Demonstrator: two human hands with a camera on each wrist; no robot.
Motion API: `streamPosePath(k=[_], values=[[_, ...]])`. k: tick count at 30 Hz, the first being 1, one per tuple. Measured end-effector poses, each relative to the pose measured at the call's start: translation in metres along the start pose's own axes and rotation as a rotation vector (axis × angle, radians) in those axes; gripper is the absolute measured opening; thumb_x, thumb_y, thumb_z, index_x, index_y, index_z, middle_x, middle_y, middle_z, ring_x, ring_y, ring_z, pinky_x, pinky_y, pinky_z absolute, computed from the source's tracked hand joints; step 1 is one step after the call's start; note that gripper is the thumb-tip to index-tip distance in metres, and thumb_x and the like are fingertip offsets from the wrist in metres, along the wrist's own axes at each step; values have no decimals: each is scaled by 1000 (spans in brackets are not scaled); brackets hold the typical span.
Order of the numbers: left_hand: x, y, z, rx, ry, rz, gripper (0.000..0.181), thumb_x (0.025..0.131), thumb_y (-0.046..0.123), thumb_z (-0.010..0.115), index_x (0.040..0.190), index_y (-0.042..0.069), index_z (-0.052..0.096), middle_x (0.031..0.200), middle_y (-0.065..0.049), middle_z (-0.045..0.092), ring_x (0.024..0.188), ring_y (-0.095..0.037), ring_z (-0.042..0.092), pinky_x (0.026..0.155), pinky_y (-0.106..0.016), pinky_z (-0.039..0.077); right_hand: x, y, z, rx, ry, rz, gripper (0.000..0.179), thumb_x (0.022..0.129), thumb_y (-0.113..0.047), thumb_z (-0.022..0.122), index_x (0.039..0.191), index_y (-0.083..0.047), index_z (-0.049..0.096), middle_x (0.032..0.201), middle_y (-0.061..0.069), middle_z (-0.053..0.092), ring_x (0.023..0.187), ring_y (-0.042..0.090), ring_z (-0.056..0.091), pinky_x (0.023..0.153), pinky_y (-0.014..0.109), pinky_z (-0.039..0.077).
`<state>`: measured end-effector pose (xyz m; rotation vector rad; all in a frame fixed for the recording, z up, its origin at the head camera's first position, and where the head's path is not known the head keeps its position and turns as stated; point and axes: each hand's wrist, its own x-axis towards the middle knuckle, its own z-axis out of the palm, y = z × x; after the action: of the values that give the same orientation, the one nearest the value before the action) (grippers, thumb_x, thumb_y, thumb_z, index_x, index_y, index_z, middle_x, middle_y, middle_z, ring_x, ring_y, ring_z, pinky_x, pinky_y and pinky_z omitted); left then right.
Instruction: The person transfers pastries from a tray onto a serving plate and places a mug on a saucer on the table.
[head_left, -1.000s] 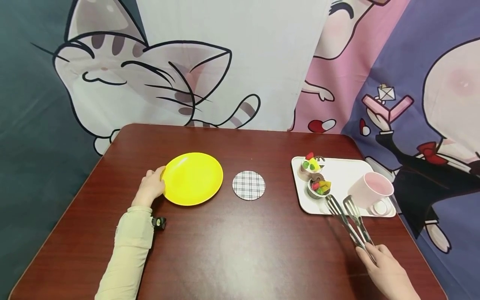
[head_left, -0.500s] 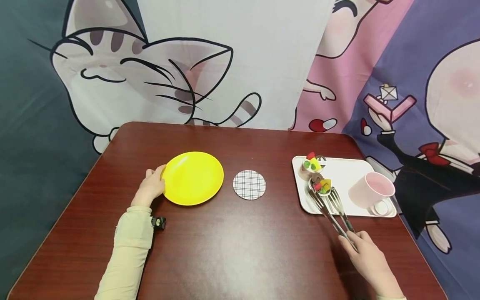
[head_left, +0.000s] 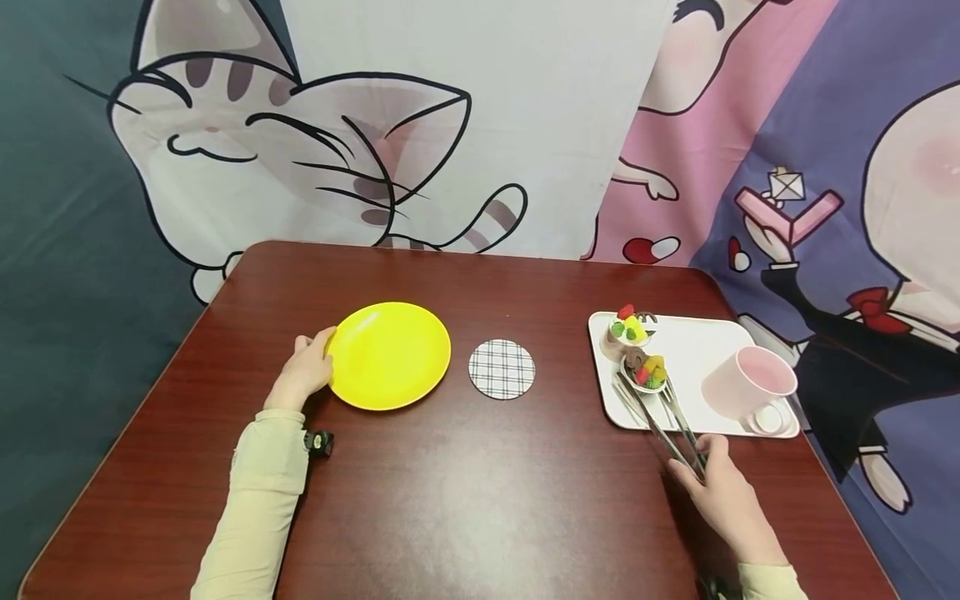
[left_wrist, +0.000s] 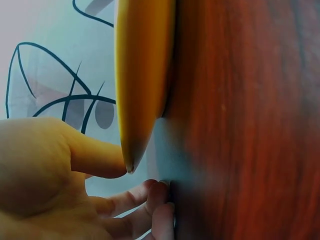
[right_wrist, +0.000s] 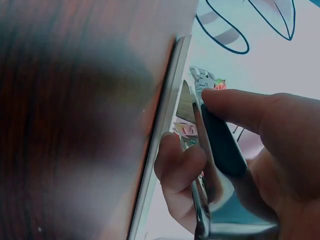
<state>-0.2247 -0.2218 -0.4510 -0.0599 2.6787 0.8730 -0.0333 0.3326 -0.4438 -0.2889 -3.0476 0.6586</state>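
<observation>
Gripping tongs [right_wrist: 222, 142], the right hand [head_left: 726, 493] slants toward the tray [head_left: 701, 335].

One left hand [head_left: 303, 371], one right hand [head_left: 723, 493], one pair of metal serving tongs [head_left: 652, 422], two dessert cups [head_left: 612, 344].
One yellow plate [head_left: 390, 357], one checked coaster [head_left: 502, 369], one white tray [head_left: 693, 337], one pink mug [head_left: 729, 389] and one wooden table [head_left: 450, 500] are the other single pieces; the tongs have two arms. Two pale sleeves [head_left: 258, 492] and two black wrist devices [head_left: 319, 443] show, one device mostly cut off by the lower edge. Each cup holds several toppings [head_left: 655, 367], though they look too small and crowded to number surely.
</observation>
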Motion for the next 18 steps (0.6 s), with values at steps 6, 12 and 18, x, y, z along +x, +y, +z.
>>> streamPosePath(k=[6,12,18], values=[[1,-1,0,9,4,10,55,103,15,29,155,8,13,132,-29,24,87,-37,51,76,-40,42,5,1,-4,-2,-76,92,64,94,-36,60,129,11,34,99,37,59,82,46,63,70,58,49],[1,-1,1,8,2,7,55,104,15,27,156,8,11,131,-30,23,80,-34,50,71,-36,41,8,1,-4,-29,-74,77,50,95,-39,58,110,9,51,80,21,62,75,36,62,62,51,49],[1,1,3,18,5,9,55,104,15,27,156,7,11,133,-30,23,83,-35,50,72,-36,41,9,1,-1,-24,-4,29,45,96,-37,57,106,7,53,84,29,63,77,44,64,60,54,47]])
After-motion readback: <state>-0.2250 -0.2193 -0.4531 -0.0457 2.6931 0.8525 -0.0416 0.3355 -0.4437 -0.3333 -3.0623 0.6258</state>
